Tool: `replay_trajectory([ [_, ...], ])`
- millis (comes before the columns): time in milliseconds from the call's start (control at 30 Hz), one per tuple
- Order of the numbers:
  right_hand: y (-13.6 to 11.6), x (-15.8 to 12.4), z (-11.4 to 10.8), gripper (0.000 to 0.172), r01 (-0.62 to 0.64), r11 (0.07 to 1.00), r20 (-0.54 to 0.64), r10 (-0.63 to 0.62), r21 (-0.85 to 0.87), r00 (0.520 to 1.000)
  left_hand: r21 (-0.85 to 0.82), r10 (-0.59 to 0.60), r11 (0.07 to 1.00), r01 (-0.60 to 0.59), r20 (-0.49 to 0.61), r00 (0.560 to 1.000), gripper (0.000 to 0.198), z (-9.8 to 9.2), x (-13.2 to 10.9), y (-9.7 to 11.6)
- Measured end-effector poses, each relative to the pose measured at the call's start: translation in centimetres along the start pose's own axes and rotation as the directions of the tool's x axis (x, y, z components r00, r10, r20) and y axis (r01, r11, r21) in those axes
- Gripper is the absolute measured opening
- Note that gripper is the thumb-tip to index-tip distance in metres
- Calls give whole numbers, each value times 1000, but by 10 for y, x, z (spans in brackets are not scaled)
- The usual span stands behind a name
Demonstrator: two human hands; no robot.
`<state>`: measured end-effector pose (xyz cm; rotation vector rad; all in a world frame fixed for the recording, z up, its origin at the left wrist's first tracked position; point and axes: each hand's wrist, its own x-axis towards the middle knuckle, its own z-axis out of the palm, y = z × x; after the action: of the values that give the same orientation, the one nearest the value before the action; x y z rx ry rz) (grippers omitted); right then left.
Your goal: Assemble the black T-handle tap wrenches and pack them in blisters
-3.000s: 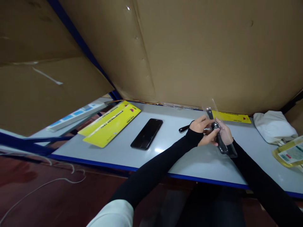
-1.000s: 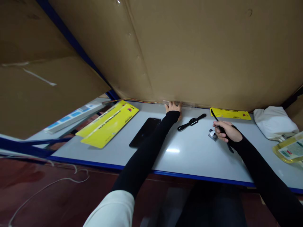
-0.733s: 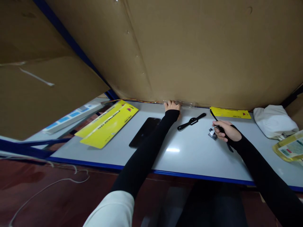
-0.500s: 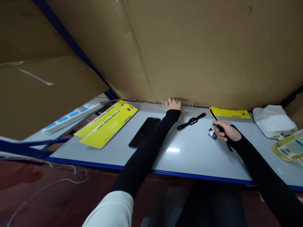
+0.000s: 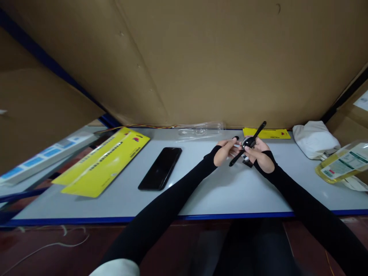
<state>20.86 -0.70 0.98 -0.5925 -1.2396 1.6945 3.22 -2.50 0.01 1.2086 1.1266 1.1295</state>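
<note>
My two hands meet above the middle of the white table (image 5: 230, 191). My right hand (image 5: 262, 156) is closed on a small watch body (image 5: 247, 142) with a black strap (image 5: 260, 128) sticking up and back from it. My left hand (image 5: 225, 151) pinches a second black strap (image 5: 234, 161) at the watch's near side; its dark tip shows by my fingers. A small dark piece (image 5: 246, 163) lies on the table just under the hands.
A clear plastic sleeve (image 5: 201, 130) lies at the back by the cardboard wall (image 5: 201, 57). A black phone (image 5: 160, 168) and long yellow cards (image 5: 106, 165) lie left. A yellow card (image 5: 266, 133), white cloth (image 5: 314, 138) and yellowish packet (image 5: 342, 161) are right.
My left hand left the clear sleeve at the back and came to my right hand. The loose strap is gone from the table. The watch is lifted; the view shifted right.
</note>
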Motion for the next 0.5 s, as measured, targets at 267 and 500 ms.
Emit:
replay_trajectory([
  [267,-22,-12,-17,38,66,940,239,17,-333,971,-131,-112,973,189,446,888,52,-3,-20,12],
  [500,-18,0,-24,60,-163,935,45,186,-316,982,-181,27,983,-11,86,996,53,13,-20,-5],
])
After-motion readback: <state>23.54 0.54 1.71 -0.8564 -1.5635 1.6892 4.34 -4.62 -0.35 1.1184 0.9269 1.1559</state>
